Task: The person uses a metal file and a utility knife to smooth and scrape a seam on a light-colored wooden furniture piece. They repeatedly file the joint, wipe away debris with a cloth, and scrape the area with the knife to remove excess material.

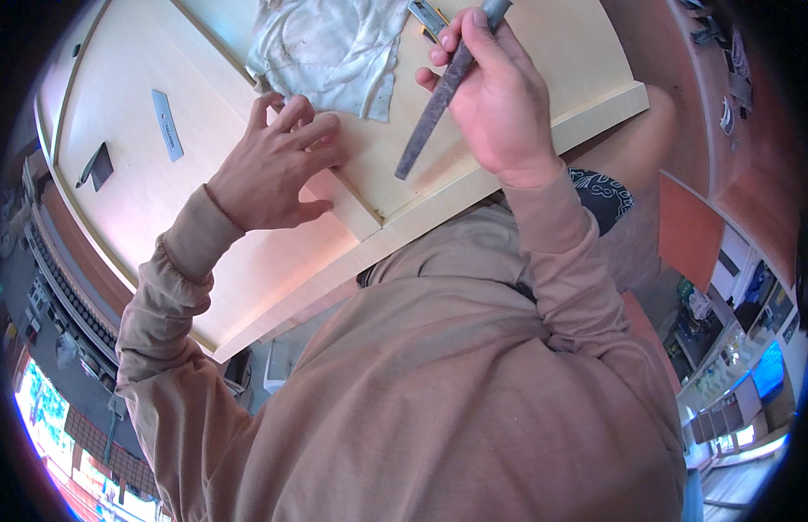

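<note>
File (pixel 437 111) clamped in the right hand (pixel 504 104), tip angled over the panel (pixel 130 204); left hand (pixel 282 165) loosely curled, fingers apart, at the strip (pixel 350 204). Careful: slack grip, sudden swing, possibly a gouged panel or rapped knuckles.

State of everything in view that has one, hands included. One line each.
Right hand: closed around the file
Dark tapered file: gripped, slanting, narrow end toward the wearer
Left hand: open, fingers curled, over the wooden strip
Wooden strip: partly covered by left hand
White cloth: crumpled, spread out, stained
Metal plate: lying flat
Dark sheet: bent
Wooden panel: pale, edged with raised strips
</note>
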`<state>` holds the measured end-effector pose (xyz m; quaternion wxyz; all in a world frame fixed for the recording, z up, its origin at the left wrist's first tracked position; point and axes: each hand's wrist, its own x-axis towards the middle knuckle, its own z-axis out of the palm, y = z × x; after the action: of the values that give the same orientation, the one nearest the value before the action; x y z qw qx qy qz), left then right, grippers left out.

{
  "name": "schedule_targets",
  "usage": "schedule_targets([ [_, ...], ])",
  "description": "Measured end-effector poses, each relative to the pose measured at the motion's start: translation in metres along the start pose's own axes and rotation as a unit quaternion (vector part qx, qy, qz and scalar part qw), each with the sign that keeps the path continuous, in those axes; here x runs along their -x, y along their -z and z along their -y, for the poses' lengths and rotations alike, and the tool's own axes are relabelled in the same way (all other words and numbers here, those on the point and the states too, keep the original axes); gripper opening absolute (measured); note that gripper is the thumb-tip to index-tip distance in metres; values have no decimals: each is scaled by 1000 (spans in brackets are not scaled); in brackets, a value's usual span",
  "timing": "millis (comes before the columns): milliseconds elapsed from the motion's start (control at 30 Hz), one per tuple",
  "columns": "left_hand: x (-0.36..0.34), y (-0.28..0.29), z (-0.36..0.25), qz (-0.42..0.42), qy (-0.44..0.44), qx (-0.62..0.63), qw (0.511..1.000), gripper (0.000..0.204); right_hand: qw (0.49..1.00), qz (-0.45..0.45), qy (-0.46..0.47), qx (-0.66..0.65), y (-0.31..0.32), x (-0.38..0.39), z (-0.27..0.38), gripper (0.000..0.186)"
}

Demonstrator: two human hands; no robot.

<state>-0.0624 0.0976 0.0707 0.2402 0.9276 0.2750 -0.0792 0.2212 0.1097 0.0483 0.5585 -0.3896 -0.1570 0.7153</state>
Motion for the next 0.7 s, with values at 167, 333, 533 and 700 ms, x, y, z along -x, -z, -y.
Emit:
schedule_targets([
  [167, -7, -9, -6, -10, 12, 19, 1000, 59, 998, 42, 49, 13, 6, 4, -24, 18],
  [333, -3, -6, 0, -73, 98, 181, 976, 56, 998, 16, 26, -63, 2, 2, -48, 13],
  [533, 35, -3, -15, -250, 187, 207, 927, 25, 996, -20, 24, -82, -8, 1, -58, 9],
  [700, 65, -26, -36, -285, 323, 223, 874, 18, 994, -58, 37, -90, -9, -4, -60, 7],
])
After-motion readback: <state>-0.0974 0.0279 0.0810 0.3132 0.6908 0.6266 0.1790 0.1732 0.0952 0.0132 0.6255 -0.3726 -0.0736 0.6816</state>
